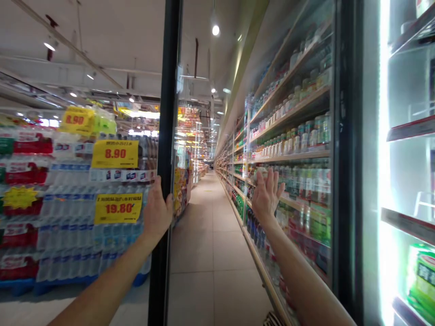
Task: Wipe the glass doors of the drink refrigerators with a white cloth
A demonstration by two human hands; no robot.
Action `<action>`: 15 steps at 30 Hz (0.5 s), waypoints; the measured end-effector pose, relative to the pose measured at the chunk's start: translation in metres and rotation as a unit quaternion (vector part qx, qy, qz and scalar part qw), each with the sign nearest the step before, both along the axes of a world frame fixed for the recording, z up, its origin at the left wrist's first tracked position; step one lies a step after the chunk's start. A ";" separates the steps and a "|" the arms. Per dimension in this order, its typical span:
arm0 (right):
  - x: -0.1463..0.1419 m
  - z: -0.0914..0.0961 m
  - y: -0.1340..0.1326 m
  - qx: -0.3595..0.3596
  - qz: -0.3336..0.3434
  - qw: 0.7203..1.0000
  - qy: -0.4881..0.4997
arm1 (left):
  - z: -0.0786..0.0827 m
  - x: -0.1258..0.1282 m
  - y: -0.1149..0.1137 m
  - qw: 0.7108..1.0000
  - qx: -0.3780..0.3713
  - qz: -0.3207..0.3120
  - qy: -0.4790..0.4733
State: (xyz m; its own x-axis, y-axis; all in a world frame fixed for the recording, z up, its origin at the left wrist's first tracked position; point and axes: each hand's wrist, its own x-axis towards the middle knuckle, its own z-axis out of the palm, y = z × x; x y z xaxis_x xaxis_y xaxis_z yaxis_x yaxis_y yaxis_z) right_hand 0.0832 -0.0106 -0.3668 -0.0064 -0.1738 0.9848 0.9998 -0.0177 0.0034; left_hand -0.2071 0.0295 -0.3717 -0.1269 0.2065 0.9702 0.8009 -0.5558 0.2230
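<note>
A glass cooler door (pixel 166 136) with a black frame stands swung out in front of me. My left hand (pixel 157 210) is closed round the frame's outer edge, thumb on the near side, with some fingers hidden behind it. Against the pane, my right hand (pixel 267 194) lies with its fingers stretched. A pale crumpled cloth (pixel 260 173) shows at its fingertips, mostly covered by the hand. Through the glass, or mirrored in it, appear long shelves of bottles and cans (pixel 306 136).
To the right is the lit cooler interior with shelf edges (pixel 408 224) and a green package (pixel 421 280). Stacked bottle packs (pixel 68 226) with yellow price signs (pixel 115 154) rise on the left. A tiled aisle (pixel 204 244) runs ahead beyond the glass.
</note>
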 end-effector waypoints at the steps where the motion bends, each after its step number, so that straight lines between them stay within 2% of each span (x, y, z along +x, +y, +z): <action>1: 0.000 0.001 0.001 0.007 -0.004 1.000 0.019 | 0.000 0.001 0.000 1.000 -0.003 0.008 -0.005; 3: -0.009 -0.004 0.003 -0.025 0.006 0.997 -0.069 | 0.001 0.002 -0.002 1.000 -0.014 0.017 -0.002; 5: -0.020 -0.015 0.005 -0.082 0.020 0.972 -0.219 | 0.003 0.002 -0.002 1.000 -0.017 0.022 0.000; 7: -0.018 -0.021 0.004 -0.111 0.022 0.956 -0.272 | 0.003 0.002 -0.002 1.000 -0.014 0.022 0.000; 9: 0.002 -0.021 0.000 -0.090 0.011 0.978 -0.189 | 0.001 0.001 0.000 1.000 -0.008 0.021 -0.003; 11: 0.029 -0.019 -0.005 -0.037 -0.001 0.999 -0.027 | -0.001 0.000 0.003 1.000 0.003 0.019 0.000; 13: 0.047 -0.024 -0.008 0.012 -0.007 0.995 0.100 | -0.004 0.000 0.004 1.000 0.012 0.017 -0.001; 15: 0.047 -0.039 -0.009 0.021 -0.006 0.994 0.110 | -0.006 0.000 0.004 1.000 0.008 0.015 -0.005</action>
